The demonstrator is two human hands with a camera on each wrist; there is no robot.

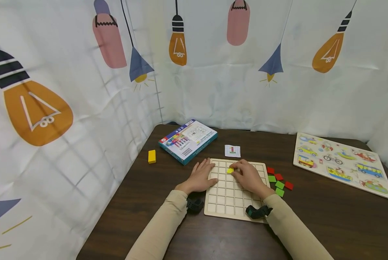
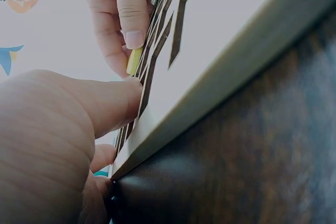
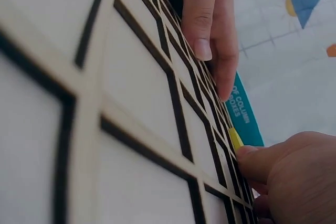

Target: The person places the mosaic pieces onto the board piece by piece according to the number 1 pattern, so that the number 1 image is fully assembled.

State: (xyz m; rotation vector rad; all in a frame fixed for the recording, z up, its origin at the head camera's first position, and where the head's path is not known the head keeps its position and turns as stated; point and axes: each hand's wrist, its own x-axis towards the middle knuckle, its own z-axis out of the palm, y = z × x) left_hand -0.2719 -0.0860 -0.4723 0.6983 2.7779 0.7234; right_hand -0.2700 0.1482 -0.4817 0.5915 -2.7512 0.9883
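A pale wooden grid board (image 1: 220,208) lies flat on the dark table. My right hand (image 1: 248,177) reaches over it and pinches a small yellow square tile (image 1: 230,170) between thumb and fingers, low over the cells of an upper row. In the left wrist view, the yellow tile (image 2: 134,61) stands on edge or tilted at the grid's surface. My left hand (image 1: 200,178) rests at the board's left edge, its thumb on the grid and its other fingers extended along the side.
Right of the board lie several red tiles (image 1: 288,185) and green tiles (image 1: 279,192). A printed pattern card (image 1: 232,151) is behind it. Back left are a flat box (image 1: 194,139) and a yellow block (image 1: 152,156). A picture puzzle board (image 1: 343,162) lies far right.
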